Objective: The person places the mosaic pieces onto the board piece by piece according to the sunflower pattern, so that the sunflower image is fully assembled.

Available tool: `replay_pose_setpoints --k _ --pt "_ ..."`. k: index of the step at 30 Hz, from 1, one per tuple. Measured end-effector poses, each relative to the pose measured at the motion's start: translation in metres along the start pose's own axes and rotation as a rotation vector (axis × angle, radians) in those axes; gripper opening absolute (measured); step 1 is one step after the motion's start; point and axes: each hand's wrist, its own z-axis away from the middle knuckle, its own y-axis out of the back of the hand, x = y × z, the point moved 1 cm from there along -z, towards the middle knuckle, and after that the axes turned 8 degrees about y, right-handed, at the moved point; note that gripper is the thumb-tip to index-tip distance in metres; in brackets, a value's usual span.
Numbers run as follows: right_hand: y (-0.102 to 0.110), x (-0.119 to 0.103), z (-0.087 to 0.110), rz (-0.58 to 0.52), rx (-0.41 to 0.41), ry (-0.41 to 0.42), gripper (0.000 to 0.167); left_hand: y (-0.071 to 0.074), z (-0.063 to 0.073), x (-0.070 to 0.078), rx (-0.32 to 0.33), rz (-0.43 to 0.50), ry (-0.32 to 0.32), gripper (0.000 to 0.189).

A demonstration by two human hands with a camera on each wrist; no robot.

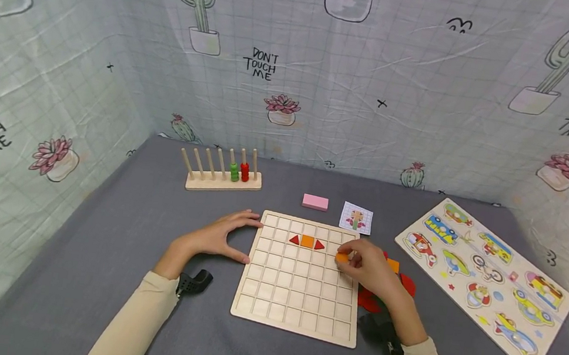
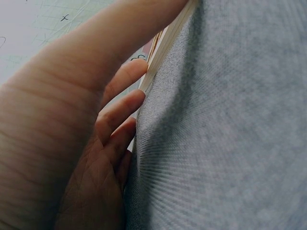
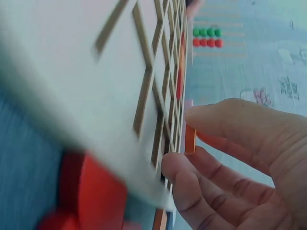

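Observation:
A wooden grid board (image 1: 280, 295) lies on the grey cloth. In its upper rows sit an orange square tile (image 1: 307, 241) and two red triangle tiles, one on each side. My left hand (image 1: 221, 234) touches the board's left edge, thumb and fingers spread apart; the left wrist view shows fingertips (image 2: 136, 69) against that edge. Over the board's upper right part, my right hand (image 1: 369, 268) pinches an orange tile (image 3: 190, 140) between thumb and fingers. Beneath and beside this hand lie loose red tiles (image 1: 408, 284) and an orange one (image 1: 392, 265), partly hidden.
A pattern card (image 1: 356, 218) and a pink block (image 1: 315, 202) lie beyond the board. At the back left stands a peg rack (image 1: 223, 182) with green and red beads. A vehicle puzzle board (image 1: 484, 285) occupies the right side. Printed cloth walls surround the table.

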Motion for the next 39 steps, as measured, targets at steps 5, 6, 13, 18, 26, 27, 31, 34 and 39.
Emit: replay_pose_setpoints --k 5,6,13,18,26,27,31,34,39 --pt "-0.008 -0.01 -0.009 -0.03 -0.043 0.015 0.02 0.001 0.001 0.002 0.002 0.002 0.003 0.078" --pt "-0.01 -0.012 -0.01 -0.033 -0.052 0.02 0.02 0.001 0.001 0.001 0.003 0.001 0.005 0.078" --pt "-0.025 -0.023 -0.018 -0.023 -0.107 0.072 0.019 -0.002 0.003 0.002 -0.021 0.013 0.022 0.079" --pt "-0.033 -0.028 -0.026 0.03 -0.11 0.13 0.013 -0.003 0.003 0.0 -0.012 0.019 0.025 0.078" --pt "-0.037 -0.032 -0.035 0.034 -0.101 0.096 0.009 0.0 0.002 0.0 0.0 0.023 0.014 0.078" --pt "-0.037 -0.032 -0.036 0.025 -0.102 0.085 0.008 0.0 0.002 0.0 -0.001 0.024 0.016 0.078" --pt "-0.038 -0.033 -0.038 0.025 -0.107 0.073 0.007 -0.001 0.001 -0.001 -0.008 0.011 0.019 0.079" --pt "-0.038 -0.034 -0.039 0.028 -0.109 0.061 0.006 -0.001 0.0 -0.001 -0.009 0.015 0.018 0.079" --pt "-0.038 -0.036 -0.039 0.008 -0.096 0.061 0.007 -0.001 0.001 -0.002 0.002 0.024 0.014 0.078"
